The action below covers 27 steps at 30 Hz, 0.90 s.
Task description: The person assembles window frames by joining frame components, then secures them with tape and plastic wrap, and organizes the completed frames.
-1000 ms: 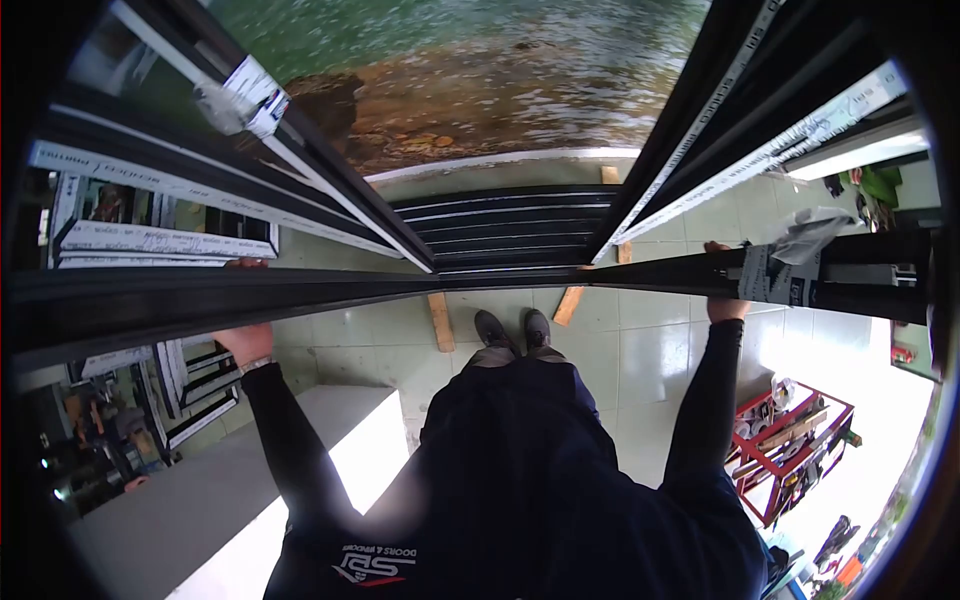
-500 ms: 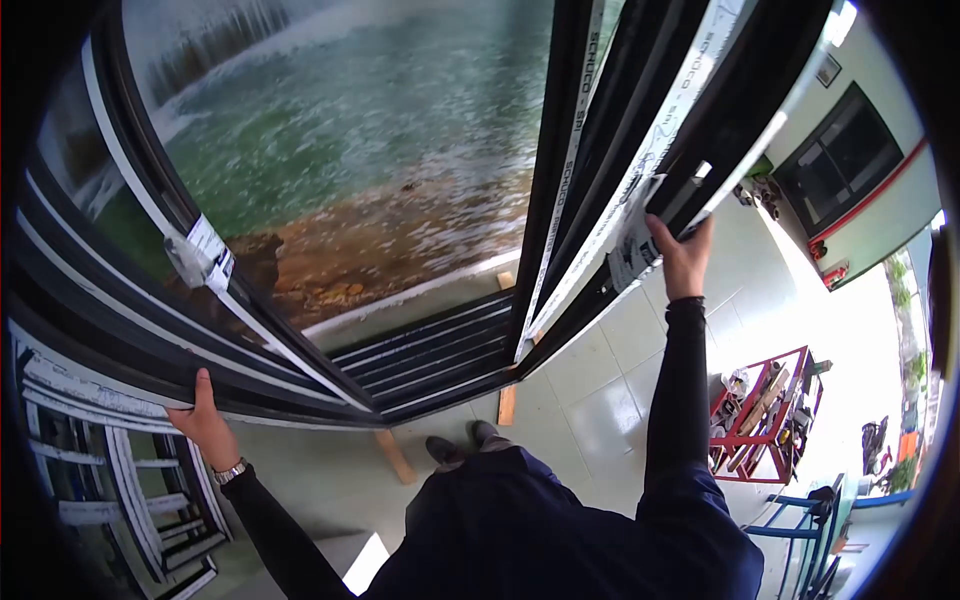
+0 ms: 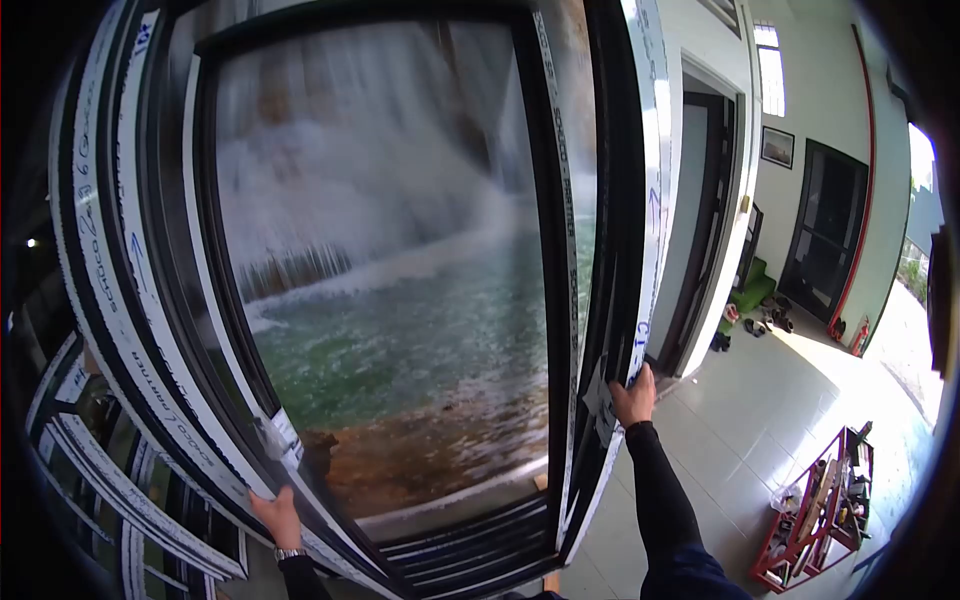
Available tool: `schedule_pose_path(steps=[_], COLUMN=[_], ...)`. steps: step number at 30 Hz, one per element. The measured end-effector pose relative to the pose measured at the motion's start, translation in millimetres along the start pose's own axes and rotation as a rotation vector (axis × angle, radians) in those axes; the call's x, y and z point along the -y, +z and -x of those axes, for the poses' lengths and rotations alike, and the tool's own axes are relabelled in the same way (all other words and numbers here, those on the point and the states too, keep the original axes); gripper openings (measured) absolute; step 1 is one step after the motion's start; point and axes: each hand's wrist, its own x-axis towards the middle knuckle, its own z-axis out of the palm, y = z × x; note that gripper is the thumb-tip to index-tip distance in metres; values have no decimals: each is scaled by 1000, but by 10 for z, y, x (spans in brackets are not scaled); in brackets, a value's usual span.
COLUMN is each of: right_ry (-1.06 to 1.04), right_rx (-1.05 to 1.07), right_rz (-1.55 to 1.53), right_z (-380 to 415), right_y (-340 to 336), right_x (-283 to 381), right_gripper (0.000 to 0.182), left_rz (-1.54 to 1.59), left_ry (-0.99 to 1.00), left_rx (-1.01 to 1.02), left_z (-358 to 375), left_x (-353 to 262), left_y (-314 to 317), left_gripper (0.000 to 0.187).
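Several dark window frames stand upright in a stack in front of me, and the foremost window frame (image 3: pixel 165 385) carries white printed protective tape. My left hand (image 3: pixel 278 518), with a watch at the wrist, is closed on its lower left side; the fingertips are hidden behind the edge. On the opposite side my right hand (image 3: pixel 634 396) grips the right upright, beside a torn strip of loose film (image 3: pixel 600 402). Through the opening shows a large waterfall picture (image 3: pixel 420 350). A crumpled plastic-wrapped piece (image 3: pixel 276 436) sits on an inner frame, above my left hand.
More frames with white edges (image 3: pixel 110 480) lean at the lower left. A red metal cart (image 3: pixel 815 515) with tools and scraps stands on the tiled floor at right. Behind are an open doorway (image 3: pixel 705 190), shoes near green steps (image 3: pixel 752 285), a dark door (image 3: pixel 828 225) and a fire extinguisher (image 3: pixel 861 336).
My view has tilted upward, so the frame's upper part and the doorway now show. Both hands keep their hold on the frame and appear lower in the picture.
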Motion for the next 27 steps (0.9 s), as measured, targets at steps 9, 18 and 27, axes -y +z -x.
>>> schedule_pose_path(steps=[9, 18, 27], right_ry=[76, 62, 90], right_rx=[42, 75, 122], right_rz=[64, 139, 96], right_z=[0, -112, -68], right_y=[-34, -176, -163], right_x=[284, 244, 567], right_gripper=[47, 46, 45], left_rz=[3, -28, -89], left_ry=[35, -7, 47], left_rx=[-20, -5, -25], left_z=[-52, -75, -206], left_x=[-109, 141, 117], left_y=[106, -46, -280], left_gripper=[58, 62, 59])
